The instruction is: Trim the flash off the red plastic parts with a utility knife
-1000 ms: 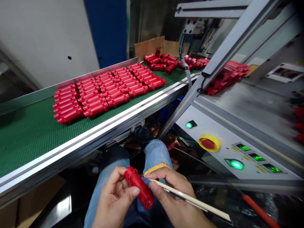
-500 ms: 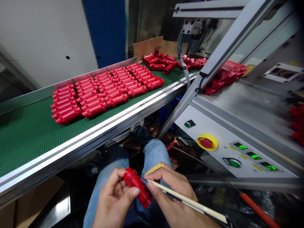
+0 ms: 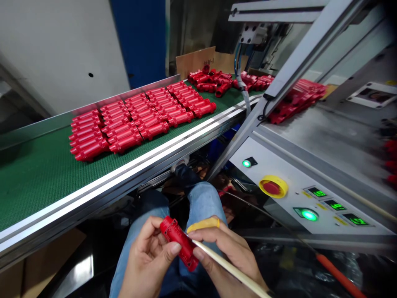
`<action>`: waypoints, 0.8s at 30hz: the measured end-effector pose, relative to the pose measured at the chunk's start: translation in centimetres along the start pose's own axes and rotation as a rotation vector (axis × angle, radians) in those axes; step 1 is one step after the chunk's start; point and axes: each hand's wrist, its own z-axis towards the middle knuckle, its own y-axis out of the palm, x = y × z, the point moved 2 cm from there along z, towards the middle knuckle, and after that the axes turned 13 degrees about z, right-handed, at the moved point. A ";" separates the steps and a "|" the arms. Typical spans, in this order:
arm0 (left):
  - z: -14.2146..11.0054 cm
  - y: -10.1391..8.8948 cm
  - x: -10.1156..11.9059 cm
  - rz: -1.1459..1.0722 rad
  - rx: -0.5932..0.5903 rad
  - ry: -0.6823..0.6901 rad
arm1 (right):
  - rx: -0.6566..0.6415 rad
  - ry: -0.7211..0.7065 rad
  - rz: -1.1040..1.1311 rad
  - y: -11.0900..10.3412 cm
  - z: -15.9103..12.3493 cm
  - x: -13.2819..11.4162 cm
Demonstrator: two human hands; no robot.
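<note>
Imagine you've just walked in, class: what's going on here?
A seated person grips a red moulded plastic part in the left hand. The right hand holds a slender pale tool, its tip at the part. Rows of similar red parts lie on a green conveyor belt ahead.

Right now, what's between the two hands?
In the head view, a red plastic part lies between the left hand and right hand; the cream stick reaches it.

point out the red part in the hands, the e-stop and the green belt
red plastic part [image 3: 178,242], head view, its middle
red emergency stop button [image 3: 271,187], head view, top of its cap
green conveyor belt [image 3: 40,186], head view, bare surface
</note>
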 end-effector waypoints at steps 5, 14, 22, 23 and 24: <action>-0.1 0.1 0.1 -0.005 0.003 0.000 | -0.021 -0.002 -0.034 0.0 0.0 0.1; -0.1 0.5 0.2 0.049 0.070 0.020 | -0.042 0.003 -0.032 0.9 0.2 0.2; -0.3 0.3 0.3 0.017 0.088 0.019 | 0.081 -0.007 0.082 2.0 -0.6 0.7; -0.3 0.3 0.2 -0.001 0.081 0.021 | 0.100 0.092 0.180 1.8 -0.6 0.8; -0.3 0.4 0.2 -0.020 0.074 0.022 | 0.108 0.193 0.283 1.6 -0.5 0.8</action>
